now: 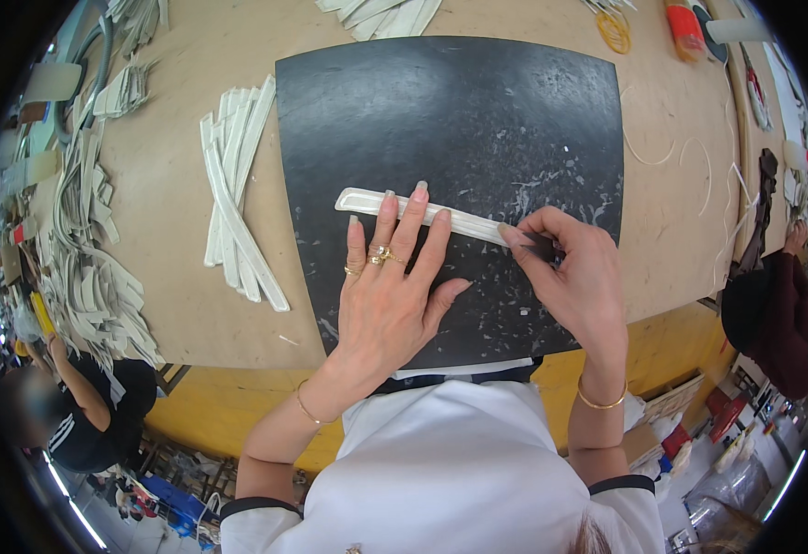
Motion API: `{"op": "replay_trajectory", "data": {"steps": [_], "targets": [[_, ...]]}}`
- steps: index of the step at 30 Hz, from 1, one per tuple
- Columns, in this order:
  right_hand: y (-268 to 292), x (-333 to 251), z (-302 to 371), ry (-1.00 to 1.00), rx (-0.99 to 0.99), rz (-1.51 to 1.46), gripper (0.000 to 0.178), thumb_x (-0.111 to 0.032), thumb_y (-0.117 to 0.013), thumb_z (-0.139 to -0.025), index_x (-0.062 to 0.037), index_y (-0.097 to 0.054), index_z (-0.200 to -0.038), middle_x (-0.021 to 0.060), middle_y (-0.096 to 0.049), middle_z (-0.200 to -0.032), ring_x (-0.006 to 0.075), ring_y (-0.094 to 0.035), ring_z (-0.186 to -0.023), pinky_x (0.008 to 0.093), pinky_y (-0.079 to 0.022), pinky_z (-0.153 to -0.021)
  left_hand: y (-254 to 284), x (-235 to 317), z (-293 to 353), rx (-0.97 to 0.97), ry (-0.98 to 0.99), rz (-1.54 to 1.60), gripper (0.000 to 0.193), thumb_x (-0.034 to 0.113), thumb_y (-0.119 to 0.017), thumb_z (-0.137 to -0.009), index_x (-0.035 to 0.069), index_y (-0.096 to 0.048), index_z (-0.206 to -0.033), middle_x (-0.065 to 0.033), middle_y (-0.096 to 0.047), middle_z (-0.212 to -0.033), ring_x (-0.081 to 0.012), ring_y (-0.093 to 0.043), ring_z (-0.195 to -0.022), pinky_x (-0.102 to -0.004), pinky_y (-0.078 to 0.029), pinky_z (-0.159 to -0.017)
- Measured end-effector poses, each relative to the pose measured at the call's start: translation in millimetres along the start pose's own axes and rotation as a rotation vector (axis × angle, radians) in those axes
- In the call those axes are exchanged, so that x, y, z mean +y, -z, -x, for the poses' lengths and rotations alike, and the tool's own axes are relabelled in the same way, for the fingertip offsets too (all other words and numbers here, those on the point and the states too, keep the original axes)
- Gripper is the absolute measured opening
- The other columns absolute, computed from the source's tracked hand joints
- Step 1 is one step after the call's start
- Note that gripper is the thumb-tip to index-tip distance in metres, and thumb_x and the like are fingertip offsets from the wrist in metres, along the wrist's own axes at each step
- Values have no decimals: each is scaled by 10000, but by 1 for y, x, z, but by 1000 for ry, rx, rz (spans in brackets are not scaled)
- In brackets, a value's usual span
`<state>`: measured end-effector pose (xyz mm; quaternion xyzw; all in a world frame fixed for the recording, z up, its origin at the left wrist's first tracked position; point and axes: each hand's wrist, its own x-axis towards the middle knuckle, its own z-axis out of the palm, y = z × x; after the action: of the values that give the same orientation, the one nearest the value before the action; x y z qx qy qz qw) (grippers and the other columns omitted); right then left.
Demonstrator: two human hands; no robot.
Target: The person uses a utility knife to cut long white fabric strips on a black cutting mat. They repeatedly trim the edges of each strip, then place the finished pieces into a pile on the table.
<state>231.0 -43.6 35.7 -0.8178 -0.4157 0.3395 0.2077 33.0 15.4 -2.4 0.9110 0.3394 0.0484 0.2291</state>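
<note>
A long, narrow white strip (473,224) with a stitched-looking edge and a rounded left end lies slantwise on a black mat (450,111). Across its middle, my left hand (390,291) is spread flat, fingertips resting on and just past the strip. At the strip's right end, my right hand (577,268) pinches it between thumb and curled fingers. The very tip of that end is hidden by the fingers, and whether they hold anything else there I cannot tell.
Left of the mat lies a loose pile of similar white strips (233,198). More strips (99,268) hang bundled along the table's left edge, and others (381,14) lie at the back. Thin white cord (648,148) curls at right. Two other people work at the sides.
</note>
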Motion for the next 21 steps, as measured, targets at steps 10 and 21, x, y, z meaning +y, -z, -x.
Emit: {"op": "replay_trajectory", "data": {"steps": [10, 21], "targets": [[0, -1, -2, 6, -10, 20, 198, -184, -756, -870, -11, -678, -815, 50, -620, -620, 106, -467, -488, 273, -369, -492, -7, 18, -3, 1, 41, -58, 640, 575, -649, -859, 271, -553, -1414, -229, -236, -1605, -517, -202, -1458, -780, 11, -1067], [4, 2, 3, -11, 12, 12, 187, -185, -761, -870, -17, -689, -835, 36, -618, -626, 88, -455, -510, 267, -358, -494, -13, 17, -1, -65, -21, 146, 823, 450, -693, -881, 63, -361, -1526, -181, -261, -1615, -428, -243, -1483, -600, -205, -1167]]}}
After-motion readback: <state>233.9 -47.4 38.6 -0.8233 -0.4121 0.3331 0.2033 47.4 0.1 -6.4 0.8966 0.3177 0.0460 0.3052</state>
